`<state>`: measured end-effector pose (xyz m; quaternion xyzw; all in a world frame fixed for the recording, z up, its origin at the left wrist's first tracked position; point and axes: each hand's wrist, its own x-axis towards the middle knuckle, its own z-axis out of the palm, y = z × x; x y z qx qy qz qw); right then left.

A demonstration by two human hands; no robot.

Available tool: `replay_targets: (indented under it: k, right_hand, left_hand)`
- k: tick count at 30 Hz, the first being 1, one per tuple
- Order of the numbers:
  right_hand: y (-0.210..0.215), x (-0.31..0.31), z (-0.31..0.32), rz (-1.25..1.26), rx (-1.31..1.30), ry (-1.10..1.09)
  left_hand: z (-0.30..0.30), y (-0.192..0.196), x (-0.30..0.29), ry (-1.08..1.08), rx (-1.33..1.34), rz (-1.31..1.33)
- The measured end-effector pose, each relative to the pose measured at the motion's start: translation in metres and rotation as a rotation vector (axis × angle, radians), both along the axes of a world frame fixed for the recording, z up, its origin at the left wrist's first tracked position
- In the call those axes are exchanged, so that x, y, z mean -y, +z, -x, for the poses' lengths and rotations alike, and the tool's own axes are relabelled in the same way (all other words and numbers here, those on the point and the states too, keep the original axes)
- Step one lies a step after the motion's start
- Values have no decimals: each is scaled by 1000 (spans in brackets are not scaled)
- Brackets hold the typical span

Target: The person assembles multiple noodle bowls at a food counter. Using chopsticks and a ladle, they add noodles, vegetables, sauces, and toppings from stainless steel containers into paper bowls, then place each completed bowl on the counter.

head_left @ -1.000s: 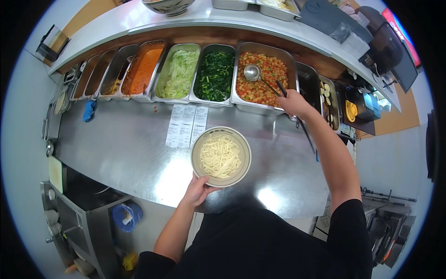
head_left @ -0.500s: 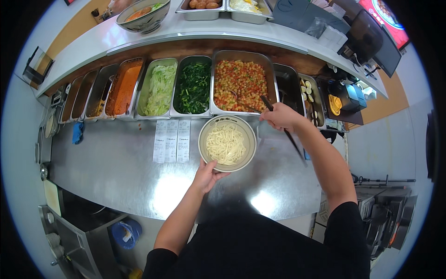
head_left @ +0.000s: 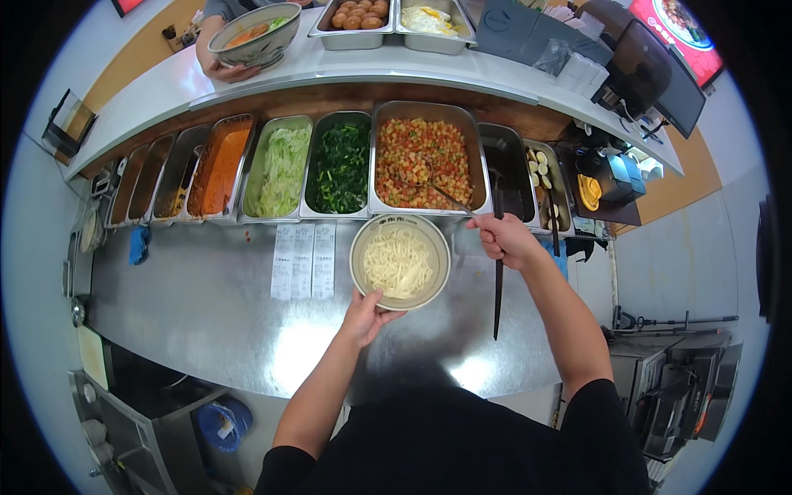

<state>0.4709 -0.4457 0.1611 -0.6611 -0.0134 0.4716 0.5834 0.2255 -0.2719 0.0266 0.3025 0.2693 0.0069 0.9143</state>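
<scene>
My left hand (head_left: 365, 320) grips the near rim of a round, pale bowl (head_left: 360, 280), which holds white noodles (head_left: 398, 262). The bowl is just in front of a steel pan of diced red and yellow vegetables (head_left: 425, 144). My right hand (head_left: 507, 239) is closed around the handle of a metal serving spoon (head_left: 450, 198); its head is sunk in the diced vegetables. Long dark chopsticks (head_left: 497, 301) are also in that hand, pointing toward me at one end and over a dark pan (head_left: 507, 148) at the other.
Pans of dark greens (head_left: 338, 165), shredded cabbage (head_left: 280, 169) and orange sauce (head_left: 221, 165) line the counter's far side. Paper slips (head_left: 304, 262) lie left of my bowl. Across the ledge, another person's hand (head_left: 231, 73) touches a patterned bowl (head_left: 257, 51) near trays of eggs (head_left: 356, 15).
My right hand has moved slightly nearer me, and the chopsticks have swung from slanted to nearly straight. Another person's hand has come to the patterned bowl. The noodle bowl stays in my left hand.
</scene>
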Motion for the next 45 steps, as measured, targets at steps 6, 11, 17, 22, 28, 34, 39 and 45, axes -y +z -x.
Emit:
replay_targets:
  k: [6,11,17,22,28,34,39,45]
  right_hand:
    - [31,35,41,-3,23,55]
    - [-3,73,94,119,592,378]
    - [-37,54,143,361,1219,631]
    - [-41,47,146,414,1319,581]
    - [-36,47,153,397,1345,527]
    - [-37,46,161,280,1205,334]
    - [-29,35,134,162,629,63]
    - [-34,-5,58,26,195,-163]
  left_hand:
    - [1,-1,3,8,14,14]
    - [2,-4,3,17,45,29]
    - [1,-6,2,20,43,34]
    - [0,-4,3,11,19,26]
    - [1,-5,2,15,34,14]
    - [3,-6,1,3,70,14]
    - [4,-7,-1,2,73,61]
    - [15,-2,-3,-40,38,18]
